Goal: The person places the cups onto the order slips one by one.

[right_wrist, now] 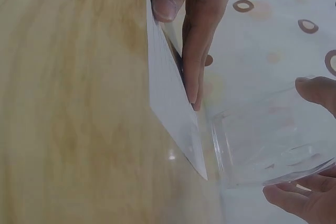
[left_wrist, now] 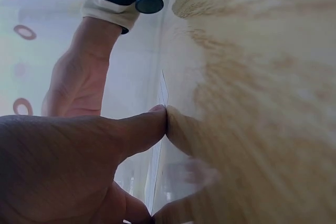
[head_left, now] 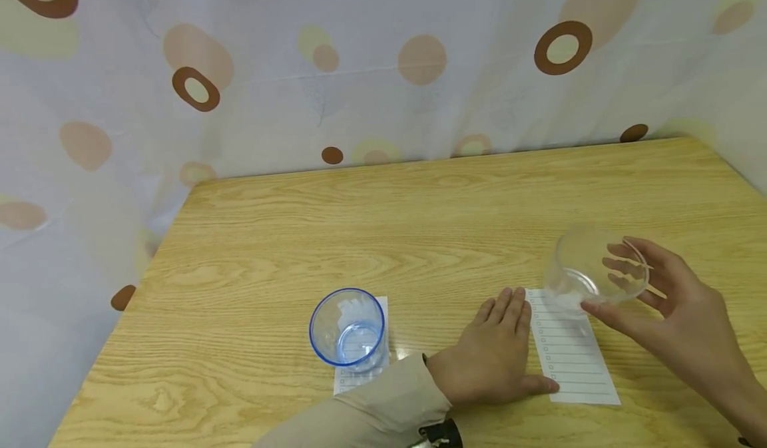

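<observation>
My right hand (head_left: 689, 321) grips a clear glass bowl (head_left: 569, 261), thumb on the near side and fingers round the far side. The bowl is above the far end of a lined paper slip with checkboxes (head_left: 575, 361); in the right wrist view its base (right_wrist: 220, 150) looks slightly off the table. Palm down, my left hand (head_left: 494, 351) lies with fingers straight. Its thumb (left_wrist: 142, 127) and fingertips touch the slip's left edge. Left of that hand stands a blue-rimmed clear bowl (head_left: 347, 328) on a second paper slip (head_left: 344, 383), partly hidden by my sleeve.
Everything rests on a wood-grain table (head_left: 269, 235). A white curtain with brown and peach spots (head_left: 359, 55) hangs behind it and at both sides. My left sleeve (head_left: 383, 401) crosses the table's front.
</observation>
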Tool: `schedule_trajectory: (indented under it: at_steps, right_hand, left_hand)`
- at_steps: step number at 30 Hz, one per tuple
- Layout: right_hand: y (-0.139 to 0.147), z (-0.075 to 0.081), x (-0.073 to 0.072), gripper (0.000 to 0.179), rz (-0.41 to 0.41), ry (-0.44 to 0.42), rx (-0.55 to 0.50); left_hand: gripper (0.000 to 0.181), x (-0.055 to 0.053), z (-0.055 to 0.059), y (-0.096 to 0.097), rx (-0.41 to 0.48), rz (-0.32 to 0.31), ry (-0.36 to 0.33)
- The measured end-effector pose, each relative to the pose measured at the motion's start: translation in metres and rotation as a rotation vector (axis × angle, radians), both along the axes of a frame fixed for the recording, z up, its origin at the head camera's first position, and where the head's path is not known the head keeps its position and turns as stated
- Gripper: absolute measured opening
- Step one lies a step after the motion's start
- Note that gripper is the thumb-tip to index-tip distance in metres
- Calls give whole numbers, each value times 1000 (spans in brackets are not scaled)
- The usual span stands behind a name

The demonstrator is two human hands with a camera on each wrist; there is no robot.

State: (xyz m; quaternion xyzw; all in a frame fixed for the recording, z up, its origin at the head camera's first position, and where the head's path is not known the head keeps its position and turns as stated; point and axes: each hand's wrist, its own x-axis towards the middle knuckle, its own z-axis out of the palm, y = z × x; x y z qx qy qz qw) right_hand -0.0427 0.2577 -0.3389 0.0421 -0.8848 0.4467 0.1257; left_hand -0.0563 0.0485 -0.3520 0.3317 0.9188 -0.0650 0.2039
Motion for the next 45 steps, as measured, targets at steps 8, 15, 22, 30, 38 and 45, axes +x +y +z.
schedule_trajectory:
  at_steps: [8,15,22,30,38,45]
  right_hand:
    - [-2,-2,7,93,20,34,-5]
    - [2,-10,21,94,31,-7,16]
    - [0,-18,29,99,48,18,18]
    - [-6,-18,34,104,67,61,11]
    - [-7,-16,35,103,94,99,-7]
    - [-8,-15,36,106,105,122,-13]
  left_hand:
    - [96,0,0,-2,-4,0,-1]
    - [97,0,0,0,8,5,1]
    - [97,-1,-1,0,-6,-8,5]
    - [97,0,-1,-2,11,-2,26]
    - [98,0,-2,0,4,8,10]
    - [98,0,-1,0,-7,0,8]
